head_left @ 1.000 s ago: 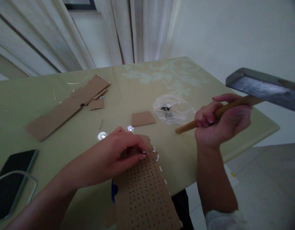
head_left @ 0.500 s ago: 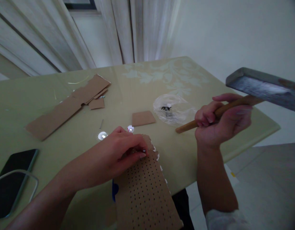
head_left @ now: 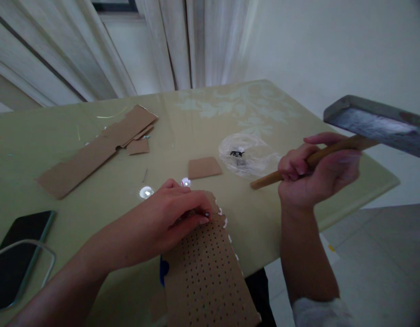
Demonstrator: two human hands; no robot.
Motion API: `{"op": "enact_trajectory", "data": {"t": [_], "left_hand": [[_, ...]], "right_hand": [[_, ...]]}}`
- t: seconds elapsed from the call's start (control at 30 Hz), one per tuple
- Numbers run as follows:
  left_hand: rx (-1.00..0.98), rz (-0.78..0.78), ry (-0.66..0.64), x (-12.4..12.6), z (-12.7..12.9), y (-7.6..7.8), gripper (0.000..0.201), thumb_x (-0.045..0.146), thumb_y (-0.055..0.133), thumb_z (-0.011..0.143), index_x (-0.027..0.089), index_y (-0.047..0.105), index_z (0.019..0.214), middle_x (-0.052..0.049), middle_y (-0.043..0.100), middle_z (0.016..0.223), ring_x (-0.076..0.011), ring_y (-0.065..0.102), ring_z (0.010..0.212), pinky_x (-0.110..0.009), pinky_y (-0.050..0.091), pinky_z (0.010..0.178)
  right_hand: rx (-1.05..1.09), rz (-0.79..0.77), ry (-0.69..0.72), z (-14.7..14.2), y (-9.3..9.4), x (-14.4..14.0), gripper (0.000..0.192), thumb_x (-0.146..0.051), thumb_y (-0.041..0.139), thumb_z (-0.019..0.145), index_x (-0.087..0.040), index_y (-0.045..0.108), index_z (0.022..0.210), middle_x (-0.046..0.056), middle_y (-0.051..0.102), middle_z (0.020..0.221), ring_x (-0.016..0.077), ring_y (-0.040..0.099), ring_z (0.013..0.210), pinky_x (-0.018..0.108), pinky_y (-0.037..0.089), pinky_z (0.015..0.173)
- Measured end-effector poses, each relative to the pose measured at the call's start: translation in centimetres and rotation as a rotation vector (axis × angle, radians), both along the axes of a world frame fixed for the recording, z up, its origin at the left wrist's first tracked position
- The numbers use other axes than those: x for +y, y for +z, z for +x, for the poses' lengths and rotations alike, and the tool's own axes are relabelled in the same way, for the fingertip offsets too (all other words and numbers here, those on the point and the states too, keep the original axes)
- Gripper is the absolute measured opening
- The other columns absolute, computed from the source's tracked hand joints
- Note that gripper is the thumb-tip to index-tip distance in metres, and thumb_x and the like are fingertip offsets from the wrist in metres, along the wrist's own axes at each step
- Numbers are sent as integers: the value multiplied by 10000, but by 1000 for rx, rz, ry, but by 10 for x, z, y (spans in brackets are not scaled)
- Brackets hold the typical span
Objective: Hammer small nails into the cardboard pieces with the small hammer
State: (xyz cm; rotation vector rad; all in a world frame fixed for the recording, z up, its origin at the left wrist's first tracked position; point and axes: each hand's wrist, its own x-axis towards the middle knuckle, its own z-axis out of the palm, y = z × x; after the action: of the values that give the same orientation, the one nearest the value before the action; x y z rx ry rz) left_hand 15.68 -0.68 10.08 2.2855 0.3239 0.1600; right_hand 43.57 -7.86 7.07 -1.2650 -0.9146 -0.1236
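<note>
My left hand point(head_left: 175, 209) rests on a piece of cardboard point(head_left: 213, 272) marked with rows of dark dots. Its thumb and index finger pinch a small nail point(head_left: 207, 214) near the cardboard's far end; only the shiny head shows. My right hand point(head_left: 315, 175) is wrapped round the wooden handle of a hammer point(head_left: 376, 120), raised to the right of the cardboard. The metal head runs out of view at the right edge. Something blue point(head_left: 164, 268) shows from under the cardboard's left side.
A loose nail point(head_left: 145, 175) lies beyond my left hand. Cardboard strips point(head_left: 97, 154), a small cardboard piece point(head_left: 205, 167) and a clear plastic bag point(head_left: 247, 154) lie on the table point(head_left: 182, 131). A phone point(head_left: 19, 254) with a white cable point(head_left: 29, 243) is at the left.
My right hand and the hammer have shifted very slightly to the right. My left hand keeps its pinch on the nail in nearly the same place.
</note>
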Motion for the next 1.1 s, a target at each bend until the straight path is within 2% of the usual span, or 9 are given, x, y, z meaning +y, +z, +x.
{"op": "enact_trajectory", "data": {"t": [0.1, 0.17, 0.37, 0.6, 0.77, 0.97, 1.1], "left_hand": [[6, -8, -3, 0, 1, 0, 226, 214, 543, 1159, 341, 705, 1254, 70, 810, 1191, -138, 723, 1047, -344, 411, 1033], [7, -10, -4, 0, 1, 0, 235, 205, 532, 1160, 336, 703, 1253, 63, 810, 1199, -144, 722, 1056, -349, 407, 1038], [0, 3, 0, -1, 1, 1, 218, 217, 537, 1159, 322, 714, 1233, 50, 814, 1190, -152, 726, 1051, -354, 418, 1036], [-16, 23, 8, -1, 2, 1, 222, 203, 556, 1147, 318, 727, 1228, 56, 817, 1156, -148, 722, 1017, -338, 430, 1003], [-36, 63, 7, -1, 2, 2, 229, 177, 595, 1123, 331, 732, 1222, 82, 817, 1109, -128, 720, 979, -317, 419, 981], [-101, 117, 14, 0, 1, 4, 183, 180, 651, 1080, 313, 764, 1135, 83, 796, 945, -114, 696, 857, -298, 425, 900], [-110, 110, 11, 1, -1, 0, 170, 193, 690, 1056, 313, 777, 1138, 83, 796, 933, -106, 694, 824, -302, 429, 899]], "right_hand": [[-30, 5, 83, 3, -4, -1, 504, -747, 392, 1106, -332, 657, 1214, -52, 280, 605, 136, 253, 416, 287, 259, 444], [-26, 40, 133, 4, -5, -1, 450, -694, 419, 1121, -331, 667, 1214, -51, 286, 609, 137, 257, 422, 287, 253, 455], [-7, -33, 25, 0, 0, -2, 541, -722, 323, 1126, -309, 650, 1253, -53, 284, 605, 144, 276, 417, 302, 267, 459], [-23, 127, 138, -4, 4, 2, 361, -581, 481, 1143, -288, 596, 966, -71, 258, 608, 105, 229, 424, 271, 217, 460], [-37, 114, 92, -1, 0, 3, 419, -651, 459, 1138, -283, 592, 987, -76, 251, 603, 99, 232, 430, 258, 223, 451], [-73, 239, 189, -2, -3, 7, 366, -550, 536, 1150, -262, 658, 960, -86, 282, 575, 82, 240, 399, 248, 218, 427], [-65, 312, 287, -14, -8, 1, 346, -526, 664, 1097, -238, 739, 919, -72, 399, 559, 96, 298, 387, 252, 229, 387]]}}
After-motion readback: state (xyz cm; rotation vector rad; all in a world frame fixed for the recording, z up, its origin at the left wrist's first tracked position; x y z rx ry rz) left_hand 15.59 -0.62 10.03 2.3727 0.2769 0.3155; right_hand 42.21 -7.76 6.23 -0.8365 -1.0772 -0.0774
